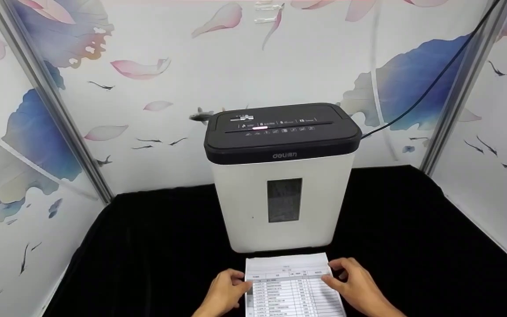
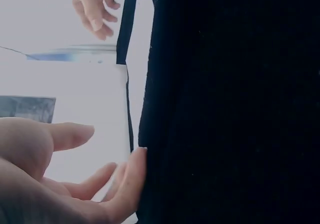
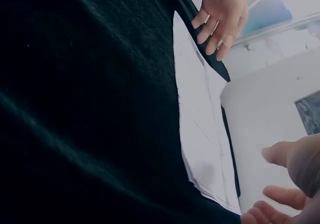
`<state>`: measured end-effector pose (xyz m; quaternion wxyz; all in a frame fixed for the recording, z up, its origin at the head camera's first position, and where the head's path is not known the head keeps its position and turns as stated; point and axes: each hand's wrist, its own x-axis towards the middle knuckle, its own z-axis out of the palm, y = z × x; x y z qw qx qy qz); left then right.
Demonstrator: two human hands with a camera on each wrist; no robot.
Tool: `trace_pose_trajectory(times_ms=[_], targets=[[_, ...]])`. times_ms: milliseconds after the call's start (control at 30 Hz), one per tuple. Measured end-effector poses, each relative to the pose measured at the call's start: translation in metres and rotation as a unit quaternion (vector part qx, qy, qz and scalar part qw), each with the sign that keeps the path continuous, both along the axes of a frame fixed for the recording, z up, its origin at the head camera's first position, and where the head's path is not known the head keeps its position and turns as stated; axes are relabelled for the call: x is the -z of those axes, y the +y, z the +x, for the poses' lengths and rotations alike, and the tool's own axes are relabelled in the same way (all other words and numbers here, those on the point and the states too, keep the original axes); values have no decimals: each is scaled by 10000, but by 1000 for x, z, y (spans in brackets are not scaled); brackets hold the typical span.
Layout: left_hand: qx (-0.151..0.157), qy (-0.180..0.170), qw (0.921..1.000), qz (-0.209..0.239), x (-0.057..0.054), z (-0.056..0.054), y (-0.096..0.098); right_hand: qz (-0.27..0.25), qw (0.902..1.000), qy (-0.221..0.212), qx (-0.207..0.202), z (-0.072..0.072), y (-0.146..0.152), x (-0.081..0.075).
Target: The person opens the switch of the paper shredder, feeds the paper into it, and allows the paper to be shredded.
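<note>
A stack of printed paper sheets [image 1: 291,293] with a table of rows lies on the black cloth, before a white paper shredder [image 1: 242,198] with a dark lid. My left hand [image 1: 223,291] is at the stack's left edge, thumb toward the sheets. At the right edge is my right hand [image 1: 359,285], thumb over the margin and forefinger by the top corner. Both wrist views show the thumb apart from loosely bent fingers, on the left hand [image 2: 75,194] and the right hand [image 3: 305,169]. Loose edges of the paper stack [image 3: 197,114] show in the right wrist view.
Black cloth [image 1: 170,246] covers the table around the shredder. A black cord [image 1: 429,90] runs from the shredder up to the right. Printed panels [image 1: 280,66] with metal posts [image 1: 55,101] close in the back and sides. A dark window [image 1: 284,200] is in the shredder's front.
</note>
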<state>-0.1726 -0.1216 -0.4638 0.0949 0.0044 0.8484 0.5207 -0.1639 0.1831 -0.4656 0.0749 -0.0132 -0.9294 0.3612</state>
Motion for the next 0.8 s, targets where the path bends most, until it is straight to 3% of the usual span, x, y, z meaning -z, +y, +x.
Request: trace_pose_trajectory(times_ms=[267,500,800], targets=[[-87,-271,9996,59,5,-7,3,134,9986,-511,22,-5,-4,13],[-245,-357,9988,232,11,-12,1,184,9980,-610,47,-7,-5,13],[-173,-230,9992,280,16,-13,-1,6,9982,-598,65,-8,-2,13]])
